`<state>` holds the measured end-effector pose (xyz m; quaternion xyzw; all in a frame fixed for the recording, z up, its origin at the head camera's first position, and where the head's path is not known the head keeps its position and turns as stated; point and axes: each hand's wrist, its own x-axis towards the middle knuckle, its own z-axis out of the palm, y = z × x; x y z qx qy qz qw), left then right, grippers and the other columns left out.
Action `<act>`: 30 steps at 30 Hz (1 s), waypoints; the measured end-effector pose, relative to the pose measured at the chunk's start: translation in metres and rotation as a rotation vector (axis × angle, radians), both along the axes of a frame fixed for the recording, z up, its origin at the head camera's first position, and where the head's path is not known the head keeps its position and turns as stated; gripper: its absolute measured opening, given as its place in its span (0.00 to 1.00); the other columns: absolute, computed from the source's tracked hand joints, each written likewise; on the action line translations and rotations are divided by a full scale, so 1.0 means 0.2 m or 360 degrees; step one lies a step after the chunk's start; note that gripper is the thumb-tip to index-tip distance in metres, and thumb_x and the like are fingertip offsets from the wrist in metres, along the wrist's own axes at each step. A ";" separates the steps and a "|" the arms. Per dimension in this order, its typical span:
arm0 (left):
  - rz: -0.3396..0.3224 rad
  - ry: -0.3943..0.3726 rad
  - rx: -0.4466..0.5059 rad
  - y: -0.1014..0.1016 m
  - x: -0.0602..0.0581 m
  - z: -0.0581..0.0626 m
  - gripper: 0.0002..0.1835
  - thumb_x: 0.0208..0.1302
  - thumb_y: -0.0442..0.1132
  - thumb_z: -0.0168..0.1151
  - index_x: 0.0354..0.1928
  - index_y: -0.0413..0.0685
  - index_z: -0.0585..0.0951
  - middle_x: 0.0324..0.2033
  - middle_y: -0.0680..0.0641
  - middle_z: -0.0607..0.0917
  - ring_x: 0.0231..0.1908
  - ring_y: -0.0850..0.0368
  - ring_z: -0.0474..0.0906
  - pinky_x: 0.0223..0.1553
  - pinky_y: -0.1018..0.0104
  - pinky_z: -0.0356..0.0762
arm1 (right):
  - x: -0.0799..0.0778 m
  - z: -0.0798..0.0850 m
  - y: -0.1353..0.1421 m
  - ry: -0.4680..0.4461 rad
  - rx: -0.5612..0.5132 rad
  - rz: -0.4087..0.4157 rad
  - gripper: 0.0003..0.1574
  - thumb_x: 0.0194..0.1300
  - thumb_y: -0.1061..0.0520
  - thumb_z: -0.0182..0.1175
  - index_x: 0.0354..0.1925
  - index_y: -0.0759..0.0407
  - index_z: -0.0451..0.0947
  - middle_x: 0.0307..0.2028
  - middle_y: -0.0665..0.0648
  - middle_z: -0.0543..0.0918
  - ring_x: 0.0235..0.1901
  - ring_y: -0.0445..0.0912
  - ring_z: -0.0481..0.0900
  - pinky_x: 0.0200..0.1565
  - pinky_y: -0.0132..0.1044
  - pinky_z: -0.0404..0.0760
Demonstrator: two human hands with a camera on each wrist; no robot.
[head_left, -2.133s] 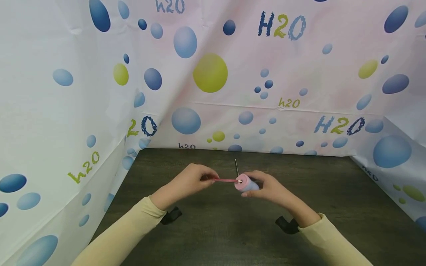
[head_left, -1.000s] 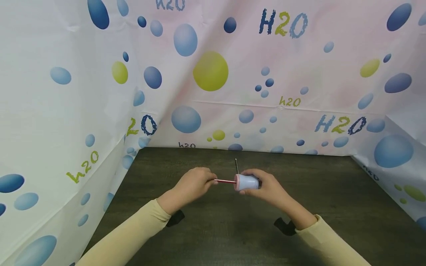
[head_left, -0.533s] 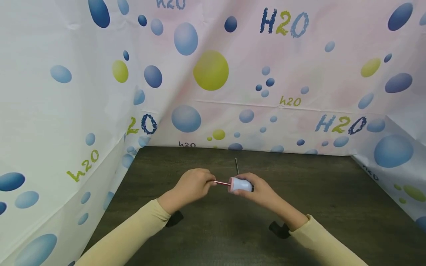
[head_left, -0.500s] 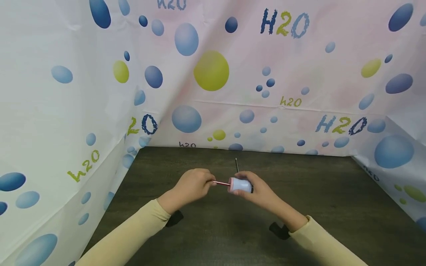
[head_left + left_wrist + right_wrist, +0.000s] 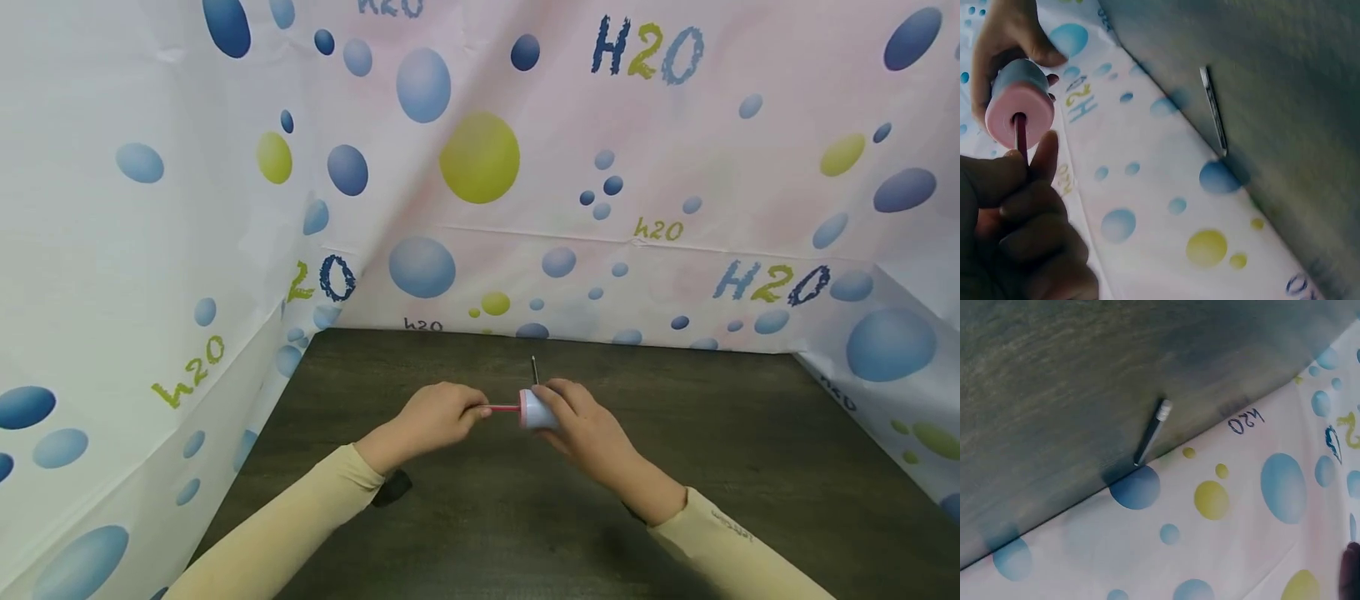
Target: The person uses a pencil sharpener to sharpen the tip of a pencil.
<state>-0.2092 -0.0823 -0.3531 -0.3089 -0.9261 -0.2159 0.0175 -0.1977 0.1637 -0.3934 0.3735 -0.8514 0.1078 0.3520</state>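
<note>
A red pencil runs level between the two hands, its front end inside the hole in the pink face of a small pale-blue pencil sharpener. My left hand pinches the pencil between thumb and forefinger, close to the sharpener. From the right, my right hand grips the sharpener's body, fingers over its top. In the left wrist view the pink face shows the pencil entering its hole. The pencil's tip is hidden inside. In the right wrist view only a dark sliver of hand shows at the right edge.
A second, dark pencil lies on the dark wooden table just beyond the sharpener; its white end shows in the right wrist view. White sheeting with blue and green dots walls the table's back and sides.
The pencil's pale tip, visible at the hole at first, has gone into the sharpener. The right hand has shifted slightly left and rolled over the sharpener's top. The left hand keeps its pinch.
</note>
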 end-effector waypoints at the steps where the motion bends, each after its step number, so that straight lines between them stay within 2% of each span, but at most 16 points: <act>1: -0.0005 0.0024 0.0006 0.00 0.00 -0.01 0.10 0.70 0.42 0.59 0.39 0.48 0.87 0.24 0.53 0.85 0.20 0.64 0.69 0.23 0.69 0.65 | 0.00 0.00 0.00 0.0025 0.0004 0.0008 0.46 0.35 0.59 0.84 0.54 0.63 0.74 0.45 0.62 0.80 0.43 0.55 0.82 0.37 0.44 0.85; 3: -0.0011 0.0151 0.0007 0.01 0.02 -0.02 0.08 0.68 0.43 0.61 0.38 0.50 0.88 0.26 0.53 0.87 0.20 0.63 0.74 0.22 0.71 0.66 | 0.00 -0.01 0.01 0.0010 -0.0014 0.0021 0.45 0.33 0.60 0.84 0.52 0.64 0.76 0.43 0.61 0.81 0.42 0.54 0.83 0.38 0.45 0.85; 5: -0.0014 0.0330 -0.0006 0.02 0.03 -0.03 0.08 0.66 0.44 0.64 0.37 0.51 0.88 0.27 0.54 0.87 0.22 0.63 0.78 0.22 0.71 0.68 | 0.00 -0.01 0.01 -0.0077 -0.0052 0.0017 0.43 0.33 0.61 0.84 0.51 0.63 0.77 0.42 0.59 0.82 0.41 0.53 0.84 0.38 0.45 0.85; 10: -0.0045 0.0835 -0.0077 0.04 0.03 -0.07 0.05 0.61 0.46 0.68 0.33 0.55 0.88 0.23 0.57 0.84 0.22 0.65 0.79 0.20 0.75 0.68 | 0.02 0.03 0.03 -0.0529 -0.0168 0.0007 0.34 0.45 0.61 0.79 0.52 0.62 0.78 0.43 0.58 0.85 0.37 0.47 0.83 0.36 0.42 0.83; 12: -0.0084 0.1010 -0.0055 0.05 0.02 -0.09 0.04 0.59 0.45 0.71 0.32 0.55 0.88 0.21 0.58 0.82 0.21 0.66 0.77 0.18 0.76 0.65 | 0.02 0.06 0.05 -0.0811 -0.0212 0.0031 0.32 0.50 0.58 0.77 0.53 0.63 0.78 0.44 0.59 0.86 0.34 0.45 0.82 0.34 0.38 0.81; 14: -0.0132 0.1175 -0.0009 0.05 0.01 -0.12 0.04 0.56 0.44 0.73 0.31 0.54 0.87 0.20 0.58 0.80 0.19 0.67 0.75 0.17 0.77 0.62 | 0.00 0.10 0.07 -0.1176 -0.0275 0.0079 0.31 0.54 0.53 0.75 0.53 0.65 0.78 0.42 0.58 0.86 0.32 0.42 0.80 0.32 0.35 0.80; 17: -0.0227 0.1375 0.0066 0.04 0.00 -0.15 0.06 0.53 0.42 0.76 0.30 0.53 0.86 0.19 0.57 0.79 0.18 0.66 0.74 0.16 0.77 0.61 | -0.04 0.16 0.10 -0.1882 -0.0395 0.0207 0.29 0.61 0.49 0.69 0.51 0.68 0.77 0.33 0.56 0.83 0.25 0.38 0.75 0.25 0.31 0.74; 19: -0.0250 0.1432 0.0101 0.04 0.00 -0.15 0.07 0.52 0.41 0.77 0.30 0.52 0.86 0.19 0.57 0.78 0.18 0.66 0.73 0.16 0.77 0.62 | -0.07 0.18 0.11 -0.2282 -0.0480 0.0280 0.29 0.65 0.48 0.64 0.51 0.71 0.75 0.30 0.55 0.80 0.21 0.38 0.72 0.22 0.30 0.71; 21: -0.0229 0.1408 0.0108 0.03 0.01 -0.14 0.06 0.52 0.41 0.76 0.29 0.52 0.86 0.19 0.57 0.79 0.19 0.66 0.75 0.16 0.76 0.64 | -0.09 0.19 0.11 -0.2482 -0.0536 0.0305 0.31 0.68 0.46 0.60 0.55 0.70 0.72 0.32 0.57 0.79 0.19 0.39 0.72 0.22 0.31 0.71; 22: -0.0197 0.1359 0.0106 0.03 0.01 -0.14 0.05 0.53 0.41 0.76 0.30 0.52 0.86 0.19 0.57 0.81 0.19 0.66 0.75 0.16 0.76 0.64 | -0.09 0.20 0.11 -0.2457 -0.0554 0.0321 0.33 0.69 0.46 0.59 0.59 0.70 0.69 0.36 0.59 0.80 0.20 0.40 0.74 0.23 0.33 0.73; 23: -0.0153 0.1293 0.0099 0.03 0.02 -0.13 0.05 0.54 0.41 0.75 0.30 0.53 0.87 0.20 0.57 0.82 0.19 0.66 0.77 0.16 0.75 0.65 | -0.09 0.20 0.10 -0.2341 -0.0545 0.0330 0.36 0.69 0.46 0.60 0.63 0.69 0.65 0.41 0.62 0.80 0.24 0.40 0.76 0.25 0.33 0.75; 24: -0.0103 0.1206 0.0088 0.03 0.02 -0.11 0.04 0.56 0.42 0.73 0.30 0.53 0.87 0.20 0.57 0.83 0.20 0.66 0.78 0.16 0.75 0.66 | -0.08 0.19 0.09 -0.2158 -0.0525 0.0321 0.38 0.68 0.46 0.62 0.65 0.66 0.63 0.46 0.64 0.79 0.28 0.41 0.77 0.28 0.34 0.77; 25: -0.0052 0.1099 0.0079 0.03 0.02 -0.10 0.03 0.58 0.43 0.72 0.31 0.53 0.88 0.22 0.57 0.85 0.20 0.65 0.79 0.17 0.74 0.67 | -0.07 0.19 0.09 -0.1894 -0.0459 0.0300 0.42 0.65 0.45 0.66 0.67 0.64 0.62 0.51 0.65 0.78 0.33 0.42 0.79 0.31 0.36 0.79; 27: 0.0045 0.0829 0.0080 0.02 0.03 -0.07 0.05 0.61 0.44 0.68 0.33 0.53 0.88 0.24 0.56 0.87 0.20 0.65 0.79 0.17 0.74 0.66 | -0.05 0.17 0.07 -0.1207 -0.0225 0.0234 0.50 0.55 0.46 0.74 0.67 0.62 0.62 0.57 0.66 0.75 0.42 0.48 0.81 0.39 0.41 0.83; 29: 0.0126 0.0547 0.0113 0.02 0.03 -0.04 0.08 0.64 0.45 0.65 0.35 0.51 0.89 0.25 0.54 0.88 0.19 0.64 0.77 0.17 0.74 0.63 | -0.04 0.14 0.05 -0.0466 0.0006 0.0122 0.54 0.43 0.48 0.81 0.64 0.62 0.66 0.56 0.65 0.77 0.47 0.52 0.80 0.46 0.44 0.82; 30: 0.0158 0.0407 0.0147 0.02 0.02 -0.03 0.08 0.66 0.44 0.64 0.36 0.50 0.89 0.24 0.53 0.88 0.18 0.64 0.75 0.17 0.74 0.61 | -0.04 0.12 0.05 -0.0149 0.0086 0.0074 0.56 0.39 0.49 0.83 0.63 0.61 0.68 0.55 0.65 0.78 0.48 0.54 0.80 0.47 0.47 0.82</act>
